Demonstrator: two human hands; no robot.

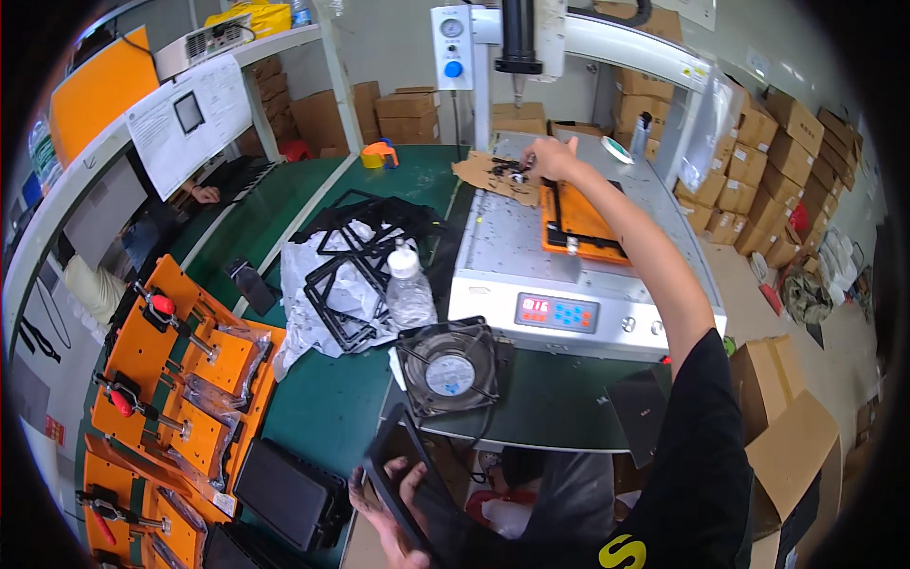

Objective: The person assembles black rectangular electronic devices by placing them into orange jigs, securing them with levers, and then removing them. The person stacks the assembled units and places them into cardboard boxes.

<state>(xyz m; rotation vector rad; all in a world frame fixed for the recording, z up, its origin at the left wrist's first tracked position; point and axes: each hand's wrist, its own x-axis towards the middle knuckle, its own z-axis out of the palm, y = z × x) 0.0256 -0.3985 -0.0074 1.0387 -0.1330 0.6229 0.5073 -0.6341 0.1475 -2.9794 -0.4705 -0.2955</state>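
Note:
My left hand point(381, 520) is low, near the front edge of the green table, with its fingers wrapped round a thin black rectangular frame point(391, 493) held tilted. Stretched out over the machine bed, my right hand point(552, 159) has its fingers pinched together at a torn piece of cardboard point(512, 190). Small dark bits lie on that cardboard; what the fingertips hold is hidden. Under my right forearm sits an orange fixture point(588, 248) with a black frame in it. More black frames point(341, 294) lie loosely piled on crumpled white wrapping.
A dispensing machine point(519, 47) with a control panel point(557, 312) stands ahead. A clear bottle point(409, 289) and a fan point(447, 370) stand by the frame pile. Orange clamp fixtures point(194, 370) and black trays point(289, 493) are at left. Cardboard boxes point(758, 142) stack at right.

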